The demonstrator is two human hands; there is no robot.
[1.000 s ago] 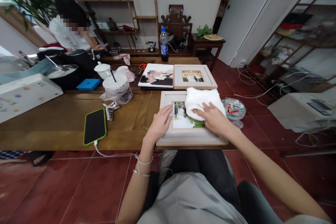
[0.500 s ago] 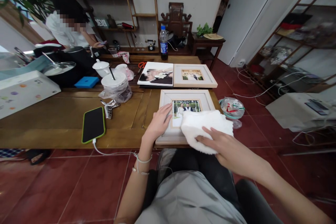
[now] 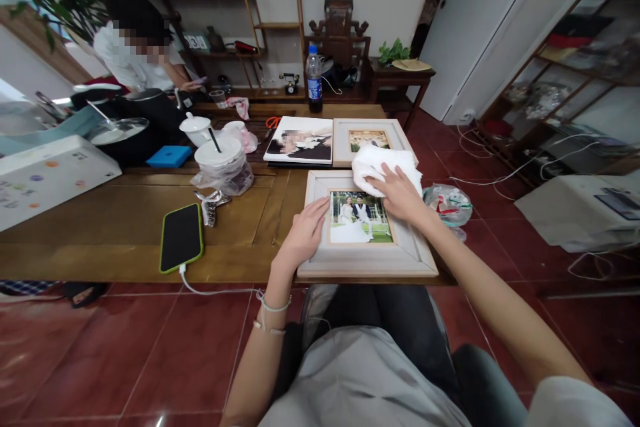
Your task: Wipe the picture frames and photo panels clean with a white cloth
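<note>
A pale picture frame with a wedding photo lies flat at the table's front edge. My left hand rests flat on its left side, fingers stretched out and together. Under my right hand is a white fluffy cloth, gripped and pressed against the frame's far right part. The cloth hides the frame's upper right border and overlaps a second framed photo behind it. To the left of that one lies a photo album or print.
A charging phone, a lidded cup in plastic, a blue box and a bottle stand about the wooden table. Right of the frame is a clear bowl. Another person sits at the far left.
My right hand has moved the cloth away from me, from the frame's near right corner to its far right side, uncovering the photo. My left hand has stayed in place.
</note>
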